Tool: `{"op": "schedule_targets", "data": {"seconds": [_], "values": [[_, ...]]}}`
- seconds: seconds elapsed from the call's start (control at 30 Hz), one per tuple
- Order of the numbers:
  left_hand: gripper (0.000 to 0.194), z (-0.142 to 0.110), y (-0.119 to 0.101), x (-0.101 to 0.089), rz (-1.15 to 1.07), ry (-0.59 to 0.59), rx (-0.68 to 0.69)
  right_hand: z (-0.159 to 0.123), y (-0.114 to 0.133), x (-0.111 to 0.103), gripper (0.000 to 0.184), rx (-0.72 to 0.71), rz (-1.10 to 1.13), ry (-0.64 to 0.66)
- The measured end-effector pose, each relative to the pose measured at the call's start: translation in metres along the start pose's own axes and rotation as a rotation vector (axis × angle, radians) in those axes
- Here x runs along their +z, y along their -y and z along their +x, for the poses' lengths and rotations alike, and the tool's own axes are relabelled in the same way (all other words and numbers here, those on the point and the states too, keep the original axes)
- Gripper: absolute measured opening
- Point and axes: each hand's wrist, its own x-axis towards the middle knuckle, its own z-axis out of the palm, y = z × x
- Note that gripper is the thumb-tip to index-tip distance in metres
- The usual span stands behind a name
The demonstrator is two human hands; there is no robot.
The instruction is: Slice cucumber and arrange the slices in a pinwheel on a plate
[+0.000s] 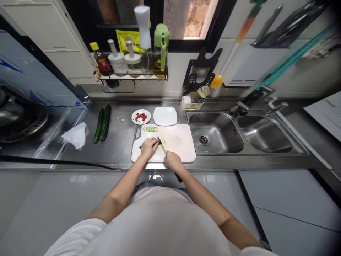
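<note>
On the white cutting board [183,142] my left hand [149,147] is closed over a dark green cucumber piece [160,141], most of it hidden under the fingers. My right hand [173,160] grips a knife [161,145], whose blade stands at the cucumber's right end, close to my left fingertips. One pale cut slice [163,141] lies just right of the blade. A row of several cucumber slices [150,129] rests near the board's upper left edge.
Behind the board stand a plate of chopped red pieces [140,116] and a white square plate [165,116]. Two whole cucumbers [102,123] and a crumpled white tissue [76,135] lie leftward. A double sink [217,131] is at right; a condiment rack [134,76] hangs above.
</note>
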Motion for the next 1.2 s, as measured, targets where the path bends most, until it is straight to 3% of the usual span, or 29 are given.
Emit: {"op": "schedule_targets", "data": {"seconds": [0.27, 0.8, 1.2], "values": [[0.021, 0.000, 0.000, 0.001, 0.001, -0.007, -0.003, -0.007, -0.006, 0.006, 0.031, 0.006, -0.008, -0.001], [0.020, 0.000, 0.000, 0.002, 0.003, -0.020, 0.005, 0.020, 0.012, -0.012, 0.033, 0.003, 0.028, -0.033], [0.020, 0.000, 0.000, 0.004, 0.018, -0.040, 0.005, 0.002, -0.009, 0.007, 0.031, -0.004, -0.005, -0.017]]}}
